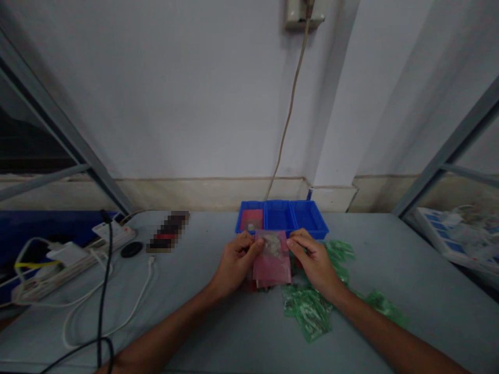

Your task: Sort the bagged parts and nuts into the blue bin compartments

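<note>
Between my two hands hangs a pink translucent plastic bag [272, 262] with something pale inside that I cannot make out. My left hand [238, 262] pinches its upper left edge. At the upper right corner, my right hand [314, 259] grips it between thumb and fingers. Just beyond is a blue three-compartment tray [300, 234]; its left compartment holds another pink bag [252, 218]. Green plastic bags [310, 311] with small contents lie under and around my right forearm. Something reddish shows on the table beneath the held bag, mostly hidden.
On the left lie a power strip [74, 267] with plugs, a white cable [136, 301], a black cable [104, 291] and a black round disc [131, 249]. A blurred-out object [168, 234] lies nearby. Trays of parts [460, 241] stand at the far right, beyond a metal frame.
</note>
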{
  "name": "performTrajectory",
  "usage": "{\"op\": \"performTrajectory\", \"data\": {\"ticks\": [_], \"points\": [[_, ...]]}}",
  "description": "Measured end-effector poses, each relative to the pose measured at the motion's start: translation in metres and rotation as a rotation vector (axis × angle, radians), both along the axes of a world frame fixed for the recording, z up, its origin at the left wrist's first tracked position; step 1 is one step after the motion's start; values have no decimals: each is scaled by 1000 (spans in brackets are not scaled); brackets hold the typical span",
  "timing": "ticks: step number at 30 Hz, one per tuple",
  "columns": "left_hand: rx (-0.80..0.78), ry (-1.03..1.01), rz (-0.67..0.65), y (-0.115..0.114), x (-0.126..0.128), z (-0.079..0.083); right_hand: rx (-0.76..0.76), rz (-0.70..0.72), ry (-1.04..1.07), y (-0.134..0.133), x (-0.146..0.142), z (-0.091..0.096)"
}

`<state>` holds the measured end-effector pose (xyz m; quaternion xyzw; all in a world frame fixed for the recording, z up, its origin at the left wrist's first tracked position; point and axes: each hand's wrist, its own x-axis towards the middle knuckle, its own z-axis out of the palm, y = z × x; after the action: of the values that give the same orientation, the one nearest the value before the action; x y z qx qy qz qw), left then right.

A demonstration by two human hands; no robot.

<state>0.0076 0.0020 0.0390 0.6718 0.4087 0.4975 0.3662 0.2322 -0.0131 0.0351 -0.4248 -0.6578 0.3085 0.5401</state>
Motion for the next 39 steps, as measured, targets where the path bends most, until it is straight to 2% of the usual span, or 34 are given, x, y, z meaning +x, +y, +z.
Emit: {"op": "performTrajectory", "data": {"ticks": [3,6,9,12,15,22,26,28,31,35,39], "points": [[-56,-76,-1,3,0,-1,64,12,-53,-5,1,5],[-93,-117,39,6,0,-2,110,105,-133,-11,2,11],[-52,-115,52,7,-1,1,138,172,-173,-12,3,12],[-27,-96,39,6,-2,6,137,145,-151,-10,2,9],[-71,-60,3,3,-4,8,90,82,-98,-7,1,5],[-111,-1,-97,-3,-3,1,-44,5,-31,0,1,-1],[0,74,-23,-3,0,3,-5,-19,-26,1,1,0],[73,88,14,-3,1,5,2,-11,-22,1,1,0],[125,64,7,-2,1,7,-98,60,54,-1,-1,0],[105,31,-21,0,0,6,-267,130,254,-3,-4,-2],[18,-44,-45,1,0,2,-257,116,321,-1,-5,-2]]}}
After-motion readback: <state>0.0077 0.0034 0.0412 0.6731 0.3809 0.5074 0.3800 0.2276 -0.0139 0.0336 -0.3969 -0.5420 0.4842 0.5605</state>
